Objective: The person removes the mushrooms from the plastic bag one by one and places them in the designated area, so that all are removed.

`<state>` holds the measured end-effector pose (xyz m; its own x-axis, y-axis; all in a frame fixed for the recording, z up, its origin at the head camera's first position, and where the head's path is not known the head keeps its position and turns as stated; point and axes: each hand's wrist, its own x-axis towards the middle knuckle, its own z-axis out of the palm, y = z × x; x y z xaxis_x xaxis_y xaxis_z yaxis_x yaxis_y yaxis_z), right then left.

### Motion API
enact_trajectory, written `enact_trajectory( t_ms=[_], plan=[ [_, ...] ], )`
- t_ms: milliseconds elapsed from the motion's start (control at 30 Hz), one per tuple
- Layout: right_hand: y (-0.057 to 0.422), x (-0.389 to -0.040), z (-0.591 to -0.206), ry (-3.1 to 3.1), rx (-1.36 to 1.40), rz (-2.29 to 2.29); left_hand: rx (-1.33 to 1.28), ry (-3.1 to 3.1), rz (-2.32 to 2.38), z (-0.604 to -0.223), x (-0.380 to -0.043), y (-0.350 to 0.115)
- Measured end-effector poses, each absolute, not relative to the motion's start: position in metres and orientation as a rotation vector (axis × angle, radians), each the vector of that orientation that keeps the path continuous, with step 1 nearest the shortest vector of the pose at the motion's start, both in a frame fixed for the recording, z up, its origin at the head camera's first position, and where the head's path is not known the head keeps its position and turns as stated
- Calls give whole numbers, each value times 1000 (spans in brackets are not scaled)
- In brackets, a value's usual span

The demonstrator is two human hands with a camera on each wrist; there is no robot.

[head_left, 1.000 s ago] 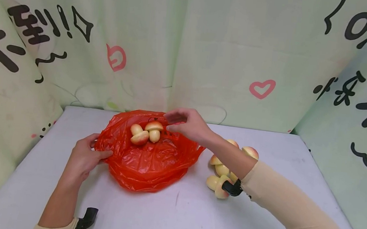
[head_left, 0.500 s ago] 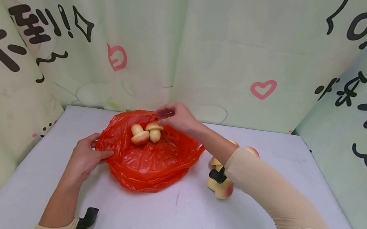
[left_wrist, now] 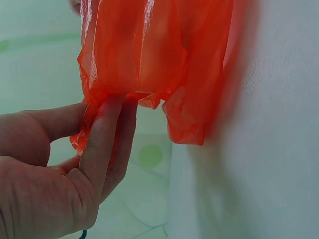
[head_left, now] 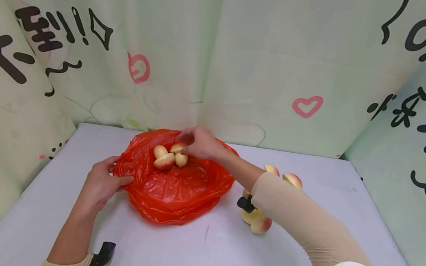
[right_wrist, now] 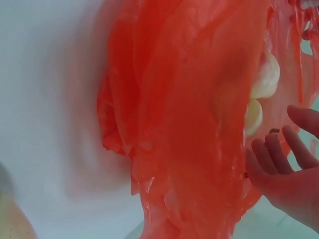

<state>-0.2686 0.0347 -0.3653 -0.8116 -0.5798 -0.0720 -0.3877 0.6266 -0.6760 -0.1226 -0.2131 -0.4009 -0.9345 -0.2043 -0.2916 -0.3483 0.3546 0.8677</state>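
Note:
A red plastic bag (head_left: 178,185) lies spread open on the table, with two yellow mushroom-shaped pieces with reddish caps inside. My left hand (head_left: 104,180) pinches the bag's left rim between thumb and fingers; in the left wrist view, the fingers (left_wrist: 102,144) lie against the plastic. Over the bag's far side is my right hand (head_left: 202,144), its fingertips beside the right mushroom piece (head_left: 181,160). The left mushroom piece (head_left: 164,161) leans against it. In the right wrist view, my right hand's fingers (right_wrist: 279,154) are loosely spread, apart from the pale pieces.
Several more mushroom-shaped pieces (head_left: 261,225) lie on the white table (head_left: 194,258) to the right of the bag, partly hidden by my right forearm. A pale green curtain (head_left: 249,68) with black lettering stands behind and on both sides.
My right hand has moved left and then slightly down, bringing its fingertips beside the right mushroom piece. The left hand keeps its hold on the bag rim.

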Motion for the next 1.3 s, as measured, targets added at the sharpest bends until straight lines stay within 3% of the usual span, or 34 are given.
enact_trajectory(
  t_ms=[600,1300],
  plan=[
    [18,-270,-385,2667,-958,-507,-524,2470,1631,-401,-125,-214],
    [15,-259,-403,2681,-1005,-565,-516,2477,1626,-402,-124,-214]
  ],
)
